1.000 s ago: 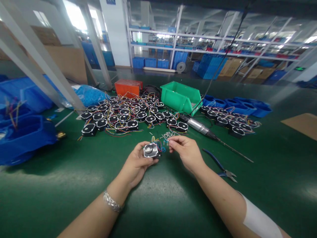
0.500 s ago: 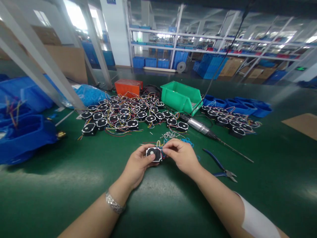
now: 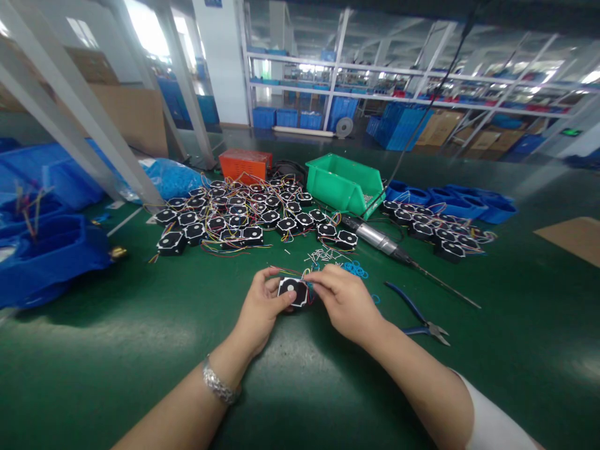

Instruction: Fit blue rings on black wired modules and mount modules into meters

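Note:
My left hand (image 3: 262, 307) grips a small black square motor (image 3: 292, 291) with a round white centre, held just above the green table (image 3: 140, 350). My right hand (image 3: 344, 299) is closed in a pinch at the motor's right side, where thin coloured wires (image 3: 288, 271) stick out towards the back. What the right fingertips pinch is too small to make out. A scatter of small silver pins (image 3: 321, 254) lies just behind both hands, with blue rubber bands (image 3: 355, 269) beside them.
A heap of similar black motors with coloured wires (image 3: 234, 215) covers the back left; another row (image 3: 435, 226) lies at right. A green bin (image 3: 344, 183), orange box (image 3: 244, 165), electric screwdriver (image 3: 382, 242), blue-handled pliers (image 3: 415, 312) and blue trays (image 3: 51, 253) surround them.
The motor came down closer to the table and turned its dark face up. My right hand moved in from holding the wire ends to the motor's side.

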`<state>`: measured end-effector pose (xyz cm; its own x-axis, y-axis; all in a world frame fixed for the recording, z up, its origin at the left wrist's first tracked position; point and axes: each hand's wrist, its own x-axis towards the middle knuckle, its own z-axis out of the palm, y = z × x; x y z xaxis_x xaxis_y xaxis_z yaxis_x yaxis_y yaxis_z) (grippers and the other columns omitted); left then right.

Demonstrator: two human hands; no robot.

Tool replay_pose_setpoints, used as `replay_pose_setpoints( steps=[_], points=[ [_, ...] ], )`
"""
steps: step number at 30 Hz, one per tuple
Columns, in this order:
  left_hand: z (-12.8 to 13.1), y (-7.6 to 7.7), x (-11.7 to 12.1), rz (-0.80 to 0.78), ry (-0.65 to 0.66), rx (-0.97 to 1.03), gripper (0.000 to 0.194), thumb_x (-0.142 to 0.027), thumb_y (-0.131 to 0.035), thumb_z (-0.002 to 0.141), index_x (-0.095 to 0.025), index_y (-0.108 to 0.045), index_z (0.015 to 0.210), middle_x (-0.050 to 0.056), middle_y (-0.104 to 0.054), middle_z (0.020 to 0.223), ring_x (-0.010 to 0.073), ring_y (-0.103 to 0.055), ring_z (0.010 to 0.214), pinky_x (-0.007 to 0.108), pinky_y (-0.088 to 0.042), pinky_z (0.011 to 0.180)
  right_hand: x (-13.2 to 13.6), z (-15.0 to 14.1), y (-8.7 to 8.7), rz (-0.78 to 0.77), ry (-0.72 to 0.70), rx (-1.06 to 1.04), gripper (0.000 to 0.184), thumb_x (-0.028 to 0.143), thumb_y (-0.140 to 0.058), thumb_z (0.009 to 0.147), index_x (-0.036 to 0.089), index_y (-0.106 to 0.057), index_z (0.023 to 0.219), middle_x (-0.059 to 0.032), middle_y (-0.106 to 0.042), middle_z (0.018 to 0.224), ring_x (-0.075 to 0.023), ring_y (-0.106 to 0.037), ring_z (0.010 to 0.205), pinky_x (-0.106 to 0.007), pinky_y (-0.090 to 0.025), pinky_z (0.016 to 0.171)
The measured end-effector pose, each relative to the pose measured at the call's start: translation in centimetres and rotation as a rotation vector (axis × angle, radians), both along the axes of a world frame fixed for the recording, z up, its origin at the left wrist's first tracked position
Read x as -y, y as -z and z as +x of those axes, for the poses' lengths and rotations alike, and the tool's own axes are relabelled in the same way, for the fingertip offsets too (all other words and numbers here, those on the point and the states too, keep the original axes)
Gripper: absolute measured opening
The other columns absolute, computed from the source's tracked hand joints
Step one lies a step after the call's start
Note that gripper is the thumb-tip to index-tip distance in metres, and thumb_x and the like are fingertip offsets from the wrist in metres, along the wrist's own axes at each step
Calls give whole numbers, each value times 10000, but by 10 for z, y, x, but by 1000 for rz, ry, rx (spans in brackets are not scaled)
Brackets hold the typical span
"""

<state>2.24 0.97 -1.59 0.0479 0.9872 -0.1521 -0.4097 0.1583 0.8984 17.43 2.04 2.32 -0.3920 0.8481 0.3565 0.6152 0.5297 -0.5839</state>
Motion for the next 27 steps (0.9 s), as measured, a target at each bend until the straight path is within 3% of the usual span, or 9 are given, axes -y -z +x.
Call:
replay_pose_setpoints(
  steps=[3, 7, 15, 23, 27],
  points=[
    [-2, -1, 0, -21, 23, -1, 382, -177, -676, 590, -171, -435, 886, 2, -607, 740, 106, -553, 603, 179, -385, 476, -4, 3, -7, -241, 106, -420, 103, 167, -471, 735, 133, -518, 820, -3, -518, 649, -63, -503, 577, -190, -429, 566],
    [-3, -3, 1, -42, 109, 4, 294, -181, -686, 576, -139, -535, 825, 3, -611, 701, 102, -551, 626, 210, -413, 581, -11, 5, -10, -459, 116, -777, 223, 241, -570, 666, 130, -414, 781, 13, -527, 590, -77, -522, 511, -196, -453, 497],
    [-2, -4, 4, -35, 183, 5, 279, -141, -707, 530, -134, -592, 784, 8, -628, 693, 105, -547, 632, 237, -414, 636, -13, 0, 1, -746, 31, -543, 189, 232, -558, 629, 120, -420, 693, 37, -494, 523, -46, -465, 419, -143, -391, 388],
    [-2, -2, 3, -33, 177, -3, 277, -135, -706, 533, -133, -586, 782, 3, -617, 691, 98, -543, 626, 228, -419, 626, -13, -1, 5, -743, 64, -372, 147, 224, -521, 676, 122, -419, 705, 46, -472, 499, -34, -440, 404, -125, -362, 384],
    [-3, -2, 4, -31, 166, -11, 271, -134, -707, 525, -133, -592, 769, 6, -615, 685, 103, -543, 622, 227, -419, 618, -10, -2, 5, -636, 89, -321, 122, 211, -521, 690, 123, -437, 691, 46, -472, 513, -30, -439, 427, -128, -351, 412]
  ],
)
